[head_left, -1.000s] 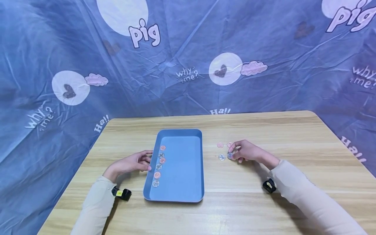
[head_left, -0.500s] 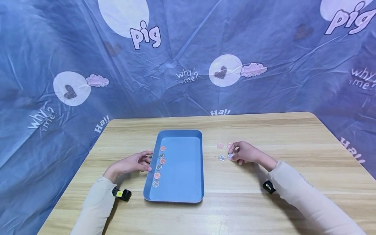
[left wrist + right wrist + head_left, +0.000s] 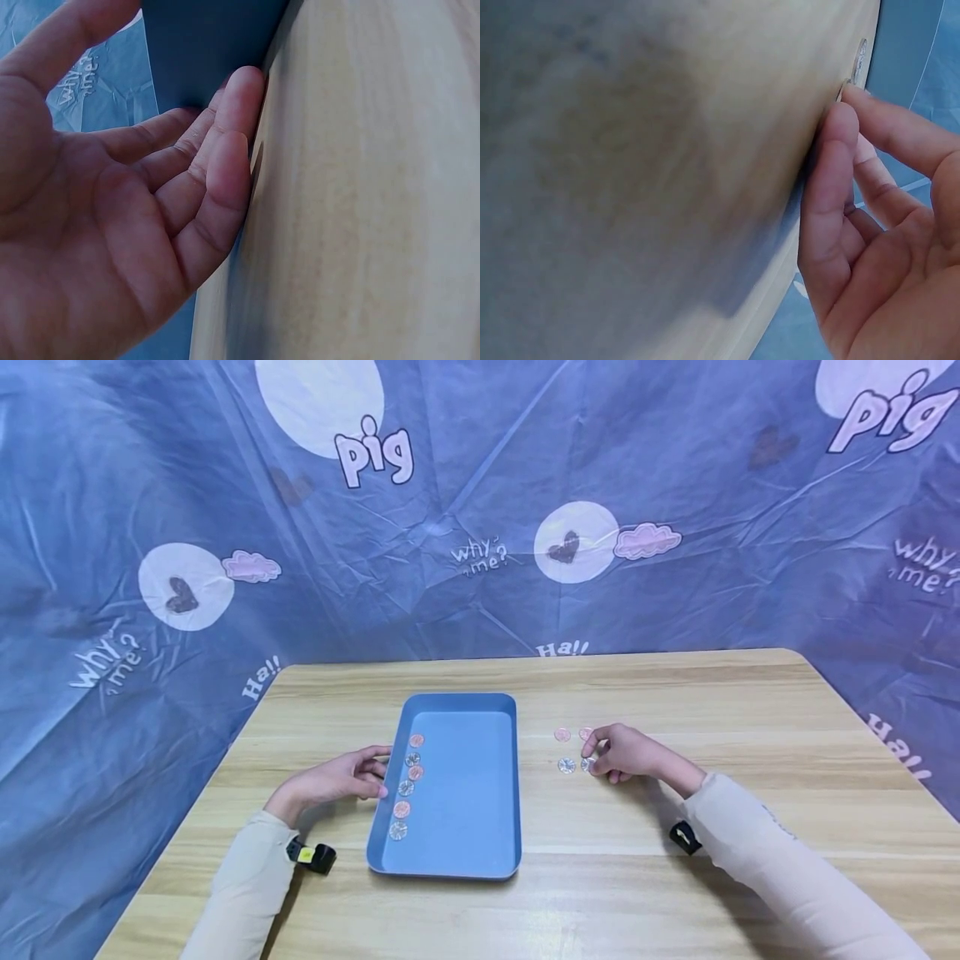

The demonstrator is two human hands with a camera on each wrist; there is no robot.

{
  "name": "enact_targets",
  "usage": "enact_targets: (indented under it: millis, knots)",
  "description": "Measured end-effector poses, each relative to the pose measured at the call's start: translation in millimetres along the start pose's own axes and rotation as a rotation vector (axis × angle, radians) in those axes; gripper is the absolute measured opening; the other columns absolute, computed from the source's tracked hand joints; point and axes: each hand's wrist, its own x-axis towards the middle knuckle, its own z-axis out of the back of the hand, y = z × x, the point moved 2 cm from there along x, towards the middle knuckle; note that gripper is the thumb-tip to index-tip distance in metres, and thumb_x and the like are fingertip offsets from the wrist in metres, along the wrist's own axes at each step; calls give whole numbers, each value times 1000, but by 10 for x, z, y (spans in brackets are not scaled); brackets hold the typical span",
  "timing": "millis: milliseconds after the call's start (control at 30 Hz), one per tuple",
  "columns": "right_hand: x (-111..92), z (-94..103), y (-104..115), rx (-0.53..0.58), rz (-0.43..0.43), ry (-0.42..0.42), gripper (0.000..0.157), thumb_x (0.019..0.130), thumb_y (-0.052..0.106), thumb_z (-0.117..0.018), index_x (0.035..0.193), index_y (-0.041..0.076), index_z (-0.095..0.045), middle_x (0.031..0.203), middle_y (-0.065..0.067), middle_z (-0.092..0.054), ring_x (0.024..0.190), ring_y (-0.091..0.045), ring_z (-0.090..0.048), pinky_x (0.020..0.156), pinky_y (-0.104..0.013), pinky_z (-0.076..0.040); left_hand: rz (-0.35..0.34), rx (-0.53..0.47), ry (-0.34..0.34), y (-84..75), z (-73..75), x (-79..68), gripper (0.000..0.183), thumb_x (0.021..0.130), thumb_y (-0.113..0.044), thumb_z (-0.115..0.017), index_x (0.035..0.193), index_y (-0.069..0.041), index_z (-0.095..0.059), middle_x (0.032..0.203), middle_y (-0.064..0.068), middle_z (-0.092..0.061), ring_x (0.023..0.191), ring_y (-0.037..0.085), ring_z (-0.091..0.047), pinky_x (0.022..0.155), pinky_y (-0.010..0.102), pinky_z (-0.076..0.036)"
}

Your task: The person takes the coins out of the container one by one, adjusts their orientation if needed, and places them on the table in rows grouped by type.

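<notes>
My left hand [image 3: 347,777] holds the left side of a blue tray [image 3: 461,814], thumb at the rim and fingers against the outer wall; the left wrist view shows the fingers [image 3: 234,97] low beside that wall. Along the tray's left side lie several coins, copper-coloured ones such as this coin [image 3: 402,809] alternating with silver ones. Right of the tray, my right hand [image 3: 628,752] pinches a silver coin [image 3: 586,766] at the table surface, partly covered by the fingertips. Left of it lies another silver coin [image 3: 567,765]. Two copper-coloured coins [image 3: 562,735] lie just behind.
The tray stands on a wood-grain table [image 3: 600,893]. A blue printed cloth [image 3: 465,485] hangs behind the table and at both sides. Each wrist wears a small black camera [image 3: 321,858].
The silver coin under my right fingers was tilted and now looks flat against the table. My right hand has shifted slightly nearer. The left hand and the tray stay put.
</notes>
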Motion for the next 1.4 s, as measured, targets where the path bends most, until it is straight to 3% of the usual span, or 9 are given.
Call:
enact_targets:
  millis: [233,533,800,1167,1400]
  knots:
    - [-30,55,-9,45,-5,15,28,83,2,-68,109,-4,-60,67,-4,-57,56,-12,-56,50,-23,-47,6,14,-5,13,-8,25,83,88,-16,-69,150,6,-18,119,18,-56,97,14,-61,79,23,-49]
    - [-163,239,133,103,73,-20,35,91,3,-58,123,-10,-52,77,-12,-64,60,-13,-56,48,-21,-45,9,28,-10,-15,-28,52,83,89,-19,-69,150,6,-18,121,21,-56,98,13,-61,81,24,-49]
    - [-172,245,268,129,157,-33,34,92,9,-58,120,-9,-53,81,-12,-65,64,-17,-61,56,-29,-53,-40,38,-38,0,-50,26,76,92,-18,-65,149,8,-21,125,26,-55,104,14,-59,92,20,-46]
    - [-199,184,661,156,188,1,33,94,10,-54,123,-5,-54,100,-21,-66,77,-25,-66,64,-35,-55,-36,56,-103,24,-112,-84,74,93,-21,-63,149,7,-22,127,23,-53,108,15,-54,90,16,-47]
    - [-212,124,1001,142,231,17,32,94,12,-54,123,0,-57,94,-11,-66,78,-24,-66,65,-32,-54,-38,6,-107,34,-178,-134,76,93,-21,-63,149,7,-21,128,24,-52,106,12,-55,91,17,-47]
